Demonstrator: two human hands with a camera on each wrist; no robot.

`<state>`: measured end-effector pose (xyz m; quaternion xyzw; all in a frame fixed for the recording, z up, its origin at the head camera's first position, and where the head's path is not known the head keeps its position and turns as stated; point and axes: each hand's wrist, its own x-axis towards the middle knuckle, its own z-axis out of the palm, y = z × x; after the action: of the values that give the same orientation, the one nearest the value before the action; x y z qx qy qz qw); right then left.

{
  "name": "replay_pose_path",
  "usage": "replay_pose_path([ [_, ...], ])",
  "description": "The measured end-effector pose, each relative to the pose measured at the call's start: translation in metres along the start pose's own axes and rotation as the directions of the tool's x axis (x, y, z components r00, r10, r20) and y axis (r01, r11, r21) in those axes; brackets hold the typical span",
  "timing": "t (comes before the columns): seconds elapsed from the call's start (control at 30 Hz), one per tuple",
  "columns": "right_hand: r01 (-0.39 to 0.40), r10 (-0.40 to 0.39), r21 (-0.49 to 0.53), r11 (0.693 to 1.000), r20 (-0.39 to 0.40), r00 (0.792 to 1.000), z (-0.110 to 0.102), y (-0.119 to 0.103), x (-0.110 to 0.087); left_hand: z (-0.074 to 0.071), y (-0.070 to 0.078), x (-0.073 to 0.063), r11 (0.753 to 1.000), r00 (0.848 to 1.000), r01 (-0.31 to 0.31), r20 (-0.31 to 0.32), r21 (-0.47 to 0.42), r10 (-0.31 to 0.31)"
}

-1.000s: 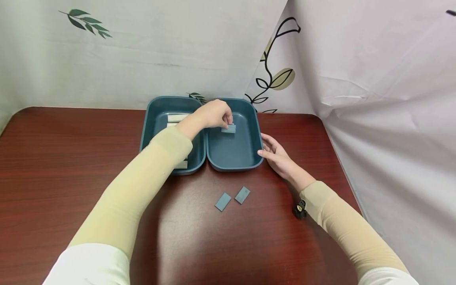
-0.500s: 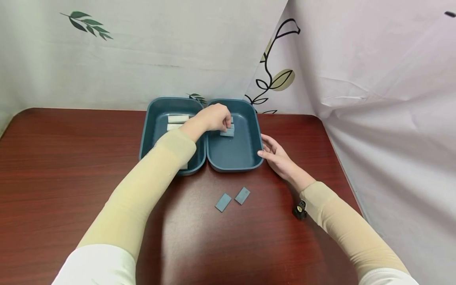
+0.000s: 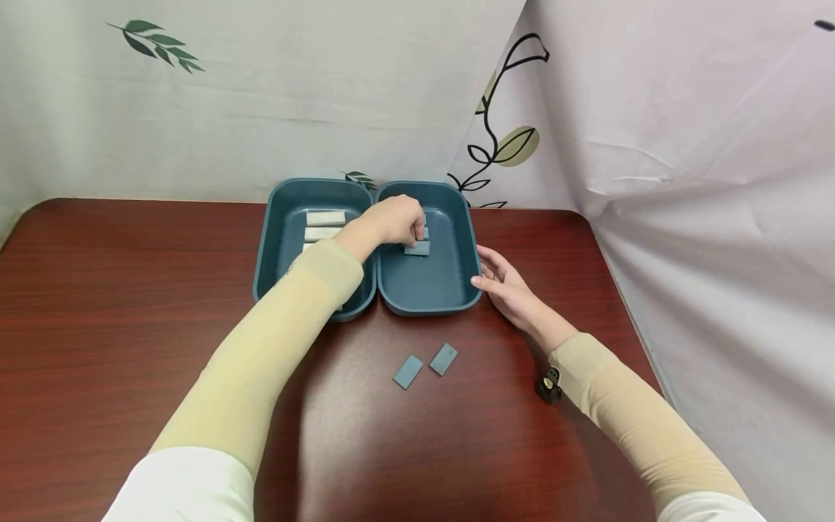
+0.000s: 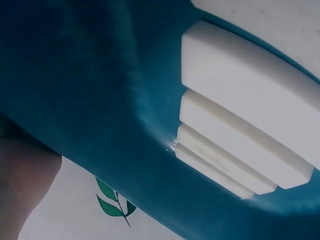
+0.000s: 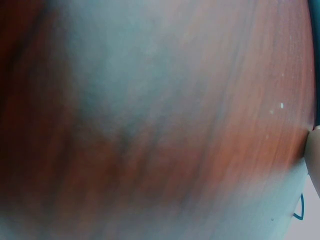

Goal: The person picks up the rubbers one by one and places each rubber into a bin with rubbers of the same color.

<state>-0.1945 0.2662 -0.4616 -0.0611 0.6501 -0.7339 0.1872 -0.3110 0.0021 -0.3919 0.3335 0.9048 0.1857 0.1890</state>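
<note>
Two dark teal trays stand side by side. Inside the right tray (image 3: 430, 293), my left hand (image 3: 394, 219) pinches a small blue-grey tile (image 3: 419, 249) at the tray's floor. Behind it, more blue-grey tiles (image 3: 426, 233) lie partly hidden by the fingers. My right hand (image 3: 512, 290) holds the right tray's outer side, thumb on the rim and the other fingers against the wall. In the left tray (image 3: 259, 254) lie several white blocks (image 3: 325, 217) in a row, partly covered by my left forearm; the left wrist view shows these white blocks (image 4: 245, 130) close up.
Two loose blue-grey tiles, one on the left (image 3: 408, 371) and one on the right (image 3: 443, 359), lie on the dark red wooden table (image 3: 404, 464) in front of the trays. A small black object (image 3: 549, 385) sits by the right wrist. White patterned cloth (image 3: 293, 101) hangs behind.
My left hand has come slightly toward the front of the right tray, with the pinched tile. More tiles now show behind it. The right hand and both loose tiles stay put.
</note>
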Motion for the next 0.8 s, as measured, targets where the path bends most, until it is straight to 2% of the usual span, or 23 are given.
replay_pose_path([
  [0.8, -0.003, 0.003, 0.0, 1.0, -0.002, 1.0, 0.0009, -0.0004, 0.0002, 0.0044, -0.0027, 0.0001, 1.0, 1.0, -0.003, -0.008, 0.004, 0.003],
])
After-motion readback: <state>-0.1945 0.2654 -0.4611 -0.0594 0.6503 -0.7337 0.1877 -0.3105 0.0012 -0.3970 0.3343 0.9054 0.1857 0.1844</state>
